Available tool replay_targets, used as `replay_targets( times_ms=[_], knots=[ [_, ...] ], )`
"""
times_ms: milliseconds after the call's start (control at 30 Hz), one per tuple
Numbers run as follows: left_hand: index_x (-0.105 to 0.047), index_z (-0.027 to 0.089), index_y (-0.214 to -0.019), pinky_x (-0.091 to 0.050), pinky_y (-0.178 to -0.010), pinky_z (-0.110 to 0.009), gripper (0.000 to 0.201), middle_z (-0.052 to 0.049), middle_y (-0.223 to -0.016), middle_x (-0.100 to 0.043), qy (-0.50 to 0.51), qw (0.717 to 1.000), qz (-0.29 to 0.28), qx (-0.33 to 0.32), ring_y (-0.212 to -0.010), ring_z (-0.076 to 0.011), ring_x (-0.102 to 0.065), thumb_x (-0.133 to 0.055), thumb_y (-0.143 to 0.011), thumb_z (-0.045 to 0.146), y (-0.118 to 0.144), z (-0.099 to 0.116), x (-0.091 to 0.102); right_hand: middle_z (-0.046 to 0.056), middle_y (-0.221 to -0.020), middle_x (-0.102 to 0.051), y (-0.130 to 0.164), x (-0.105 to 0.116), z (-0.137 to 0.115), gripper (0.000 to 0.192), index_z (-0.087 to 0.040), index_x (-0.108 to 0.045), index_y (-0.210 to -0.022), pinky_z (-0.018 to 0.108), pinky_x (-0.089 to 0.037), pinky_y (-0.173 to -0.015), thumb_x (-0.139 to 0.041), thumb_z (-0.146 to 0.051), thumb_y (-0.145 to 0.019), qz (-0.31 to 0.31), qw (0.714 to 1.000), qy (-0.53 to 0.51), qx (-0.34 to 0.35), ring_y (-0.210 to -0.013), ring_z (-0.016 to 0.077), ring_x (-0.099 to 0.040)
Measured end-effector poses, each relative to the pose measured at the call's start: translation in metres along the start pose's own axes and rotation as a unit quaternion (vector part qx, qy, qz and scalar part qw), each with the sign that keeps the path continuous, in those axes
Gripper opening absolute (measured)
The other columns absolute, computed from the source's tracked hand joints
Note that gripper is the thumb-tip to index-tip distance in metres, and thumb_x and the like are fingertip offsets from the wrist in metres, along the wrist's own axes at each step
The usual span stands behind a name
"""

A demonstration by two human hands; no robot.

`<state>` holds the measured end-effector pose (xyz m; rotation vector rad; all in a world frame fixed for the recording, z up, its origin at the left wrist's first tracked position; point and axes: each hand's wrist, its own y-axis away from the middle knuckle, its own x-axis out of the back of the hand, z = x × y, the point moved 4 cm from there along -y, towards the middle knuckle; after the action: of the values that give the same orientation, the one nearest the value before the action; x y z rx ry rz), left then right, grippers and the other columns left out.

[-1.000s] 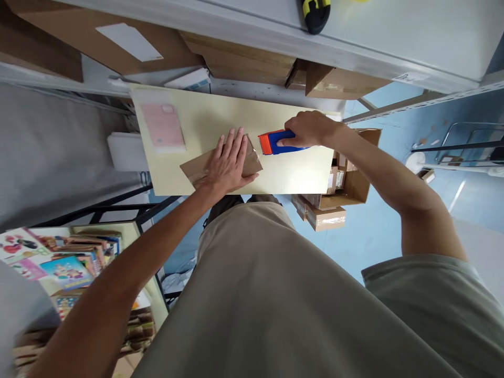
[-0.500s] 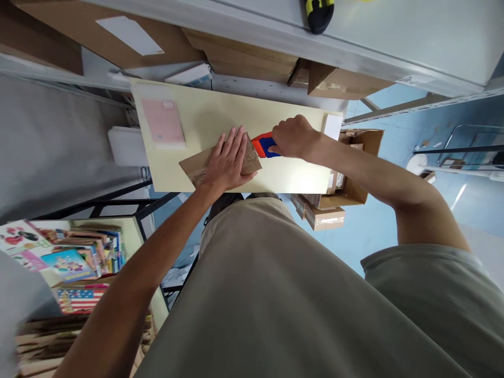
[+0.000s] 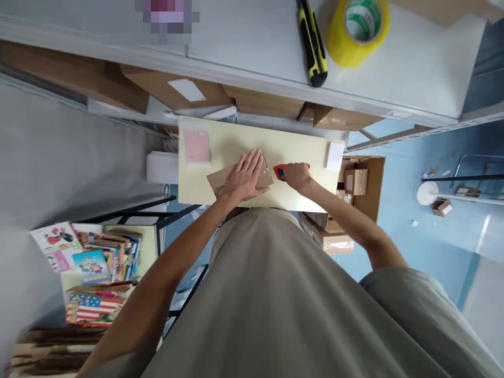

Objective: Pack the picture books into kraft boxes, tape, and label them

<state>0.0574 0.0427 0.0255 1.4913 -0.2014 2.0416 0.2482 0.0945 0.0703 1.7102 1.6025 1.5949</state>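
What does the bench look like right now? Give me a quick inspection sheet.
Surface: pale yellow table, low in front of the person.
Job's things: flat brown parcel on the table; red and blue dispenser at its right end.
Clutter: pink pad at the table's left, white card at its right; on the grey shelf above, a yellow tape roll and a yellow and black knife.
Grippers: left hand flat on the parcel; right hand closed on the dispenser.
Cables: nothing seen.
Surroundings: cartons on the blue floor at right, books on a rack at left.
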Motion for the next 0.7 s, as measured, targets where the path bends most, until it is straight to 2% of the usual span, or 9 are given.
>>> replay_targets(
  times_ms=[100, 167, 267, 333, 433, 500, 567, 633, 700],
  knots=[
    [-0.051, -0.009, -0.168, -0.001, -0.148, -0.052, 0.11, -0.024, -0.19, -0.034, -0.034, 0.999, 0.001, -0.03, -0.181, -0.0358, 0.02, -0.021, -0.113, 0.081, 0.006, 0.001, -0.005, 0.033, -0.122, -0.077, 0.024, 0.011, 0.004, 0.062, -0.011, -0.068, -0.129, 0.045, -0.053, -0.085, -0.023, -0.054, -0.124, 0.106, 0.982, 0.022, -0.156, -0.112, 0.0393, -0.076],
    [-0.046, -0.007, -0.173, -0.007, -0.151, -0.054, 0.112, -0.029, -0.19, -0.029, -0.005, 0.998, 0.055, -0.021, -0.185, -0.0386, 0.0, -0.033, -0.111, 0.085, 0.007, -0.001, -0.006, 0.031, -0.121, -0.08, 0.045, 0.026, 0.002, 0.051, -0.01, -0.066, -0.135, 0.04, -0.056, -0.087, -0.035, -0.049, -0.124, 0.204, 0.951, 0.003, -0.234, -0.114, 0.0367, -0.08],
    [-0.03, -0.005, -0.181, -0.018, -0.147, -0.066, 0.112, -0.036, -0.187, -0.032, 0.03, 0.986, 0.156, -0.043, -0.182, -0.046, -0.022, -0.047, -0.111, 0.081, 0.0, -0.003, 0.009, 0.028, -0.121, -0.082, 0.069, 0.054, -0.01, 0.046, -0.005, -0.06, -0.144, 0.042, -0.06, -0.091, -0.045, -0.043, -0.122, 0.342, 0.907, -0.062, -0.237, -0.111, 0.0384, -0.082],
    [-0.018, 0.0, -0.185, -0.019, -0.146, -0.07, 0.114, -0.036, -0.187, -0.033, 0.032, 0.968, 0.24, -0.061, -0.181, -0.0483, -0.022, -0.058, -0.11, 0.076, -0.011, -0.003, 0.039, 0.028, -0.12, -0.082, 0.077, 0.082, -0.022, 0.044, -0.004, -0.055, -0.148, 0.047, -0.062, -0.092, -0.047, -0.035, -0.119, 0.422, 0.885, -0.071, -0.184, -0.107, 0.0408, -0.081],
    [-0.009, 0.008, -0.188, -0.017, -0.146, -0.072, 0.113, -0.032, -0.187, -0.035, 0.025, 0.939, 0.336, -0.07, -0.181, -0.0494, -0.021, -0.066, -0.109, 0.065, -0.032, -0.001, 0.105, 0.03, -0.124, -0.079, 0.077, 0.135, -0.042, 0.041, -0.003, -0.053, -0.147, 0.052, -0.062, -0.097, -0.047, -0.027, -0.114, 0.515, 0.848, -0.05, -0.114, -0.109, 0.0421, -0.079],
    [-0.007, 0.01, -0.189, -0.015, -0.146, -0.073, 0.111, -0.031, -0.188, -0.034, 0.024, 0.927, 0.369, -0.065, -0.181, -0.0494, -0.02, -0.067, -0.109, 0.057, -0.046, 0.001, 0.149, 0.032, -0.13, -0.077, 0.068, 0.174, -0.053, 0.038, -0.004, -0.056, -0.144, 0.052, -0.061, -0.103, -0.048, -0.026, -0.115, 0.547, 0.83, -0.033, -0.1, -0.116, 0.0415, -0.078],
    [-0.005, 0.01, -0.189, -0.014, -0.147, -0.073, 0.109, -0.03, -0.189, -0.032, 0.032, 0.92, 0.387, -0.051, -0.181, -0.049, -0.02, -0.067, -0.107, 0.05, -0.053, 0.003, 0.181, 0.032, -0.131, -0.077, 0.054, 0.208, -0.061, 0.036, -0.003, -0.06, -0.142, 0.053, -0.057, -0.112, -0.049, -0.024, -0.115, 0.558, 0.823, -0.015, -0.105, -0.12, 0.04, -0.078],
    [-0.005, 0.011, -0.189, -0.016, -0.147, -0.072, 0.108, -0.029, -0.19, -0.031, 0.05, 0.916, 0.397, -0.03, -0.181, -0.0481, -0.02, -0.067, -0.106, 0.043, -0.052, 0.005, 0.198, 0.032, -0.129, -0.079, 0.038, 0.234, -0.067, 0.036, 0.0, -0.064, -0.143, 0.054, -0.051, -0.121, -0.051, -0.019, -0.115, 0.556, 0.824, 0.0, -0.109, -0.123, 0.0387, -0.077],
    [-0.008, 0.011, -0.188, -0.021, -0.147, -0.069, 0.104, -0.029, -0.189, -0.033, 0.074, 0.912, 0.403, -0.009, -0.181, -0.0467, -0.023, -0.065, -0.107, 0.04, -0.042, 0.004, 0.197, 0.033, -0.132, -0.079, 0.025, 0.247, -0.068, 0.041, 0.004, -0.064, -0.147, 0.056, -0.046, -0.127, -0.053, -0.014, -0.112, 0.558, 0.824, 0.004, -0.101, -0.129, 0.0382, -0.074]
  ],
)
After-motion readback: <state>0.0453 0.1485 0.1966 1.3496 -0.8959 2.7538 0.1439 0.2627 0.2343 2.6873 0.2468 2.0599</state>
